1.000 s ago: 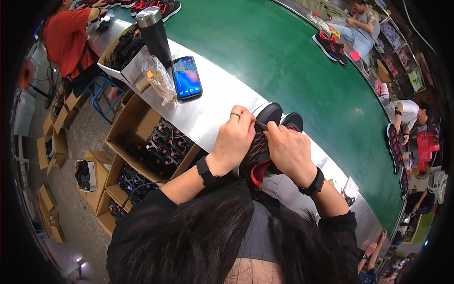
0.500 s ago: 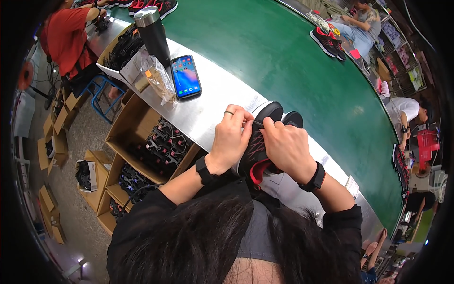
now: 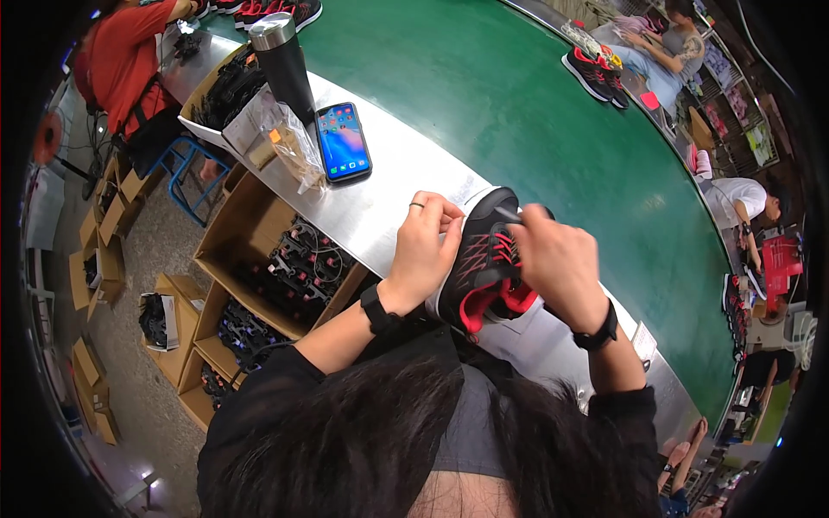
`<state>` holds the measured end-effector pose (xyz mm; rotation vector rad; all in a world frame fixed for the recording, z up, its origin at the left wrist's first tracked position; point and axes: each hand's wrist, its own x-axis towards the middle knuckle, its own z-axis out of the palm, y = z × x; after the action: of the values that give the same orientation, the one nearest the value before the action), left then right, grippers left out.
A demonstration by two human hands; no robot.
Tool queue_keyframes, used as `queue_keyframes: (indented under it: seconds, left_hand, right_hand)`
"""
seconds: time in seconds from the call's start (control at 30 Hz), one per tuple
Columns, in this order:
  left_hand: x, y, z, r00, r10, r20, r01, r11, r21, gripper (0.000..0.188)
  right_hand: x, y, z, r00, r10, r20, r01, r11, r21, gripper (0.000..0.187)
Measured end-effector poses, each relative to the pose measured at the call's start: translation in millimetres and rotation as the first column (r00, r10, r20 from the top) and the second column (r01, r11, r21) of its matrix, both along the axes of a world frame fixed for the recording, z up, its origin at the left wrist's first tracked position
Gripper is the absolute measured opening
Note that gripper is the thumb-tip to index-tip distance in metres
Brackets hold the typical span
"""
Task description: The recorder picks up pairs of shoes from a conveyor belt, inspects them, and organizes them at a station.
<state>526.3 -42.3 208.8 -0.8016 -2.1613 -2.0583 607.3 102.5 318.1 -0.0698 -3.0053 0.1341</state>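
A black running shoe (image 3: 471, 269) with red laces and a red lining sits in front of me, toe pointing away. My left hand (image 3: 423, 246) is at its left side near the toe, thumb and fingertips pinched together; what they hold is too small to make out. Over the shoe's right side, my right hand (image 3: 561, 263) is closed and blurred by motion. A thin greyish streak shows at its fingertips near the toe, and I cannot tell what it is. A second dark shoe beyond is mostly hidden by this hand.
A phone (image 3: 344, 142), a plastic bag (image 3: 298, 155) and a black tumbler (image 3: 285, 69) stand on the metal ledge (image 3: 414, 155). Beyond runs a green belt (image 3: 553, 129) bearing shoes (image 3: 596, 76). Cardboard boxes (image 3: 237, 220) of dark parts stand lower left. Other people work around.
My right hand has moved right and away from my left hand, uncovering the red laces. The left hand stays almost in place. The shoe has shifted slightly.
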Motion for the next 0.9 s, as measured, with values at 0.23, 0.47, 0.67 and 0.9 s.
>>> queue_keyframes:
  seconds: [0.23,0.47,0.67,0.9]
  left_hand:
    - [-14,-11,-20,0.994,-0.093,-0.065,0.091,0.995,-0.037,0.007]
    - [-25,-71,-8,0.985,-0.142,0.094,0.157,0.973,-0.172,0.007]
    - [-11,-80,11,0.942,0.130,-0.308,-0.257,0.871,-0.418,0.012]
    - [65,-29,52,0.782,-0.612,-0.117,0.191,0.415,-0.890,0.070]
  right_hand:
    - [96,84,-14,0.813,-0.553,0.182,0.580,0.747,-0.325,0.026]
    - [202,132,-76,0.623,-0.713,0.321,0.778,0.607,-0.164,0.037]
    - [215,127,-100,0.518,-0.808,0.280,0.855,0.498,-0.145,0.033]
    - [180,82,-108,0.573,-0.820,-0.009,0.819,0.573,-0.035,0.039]
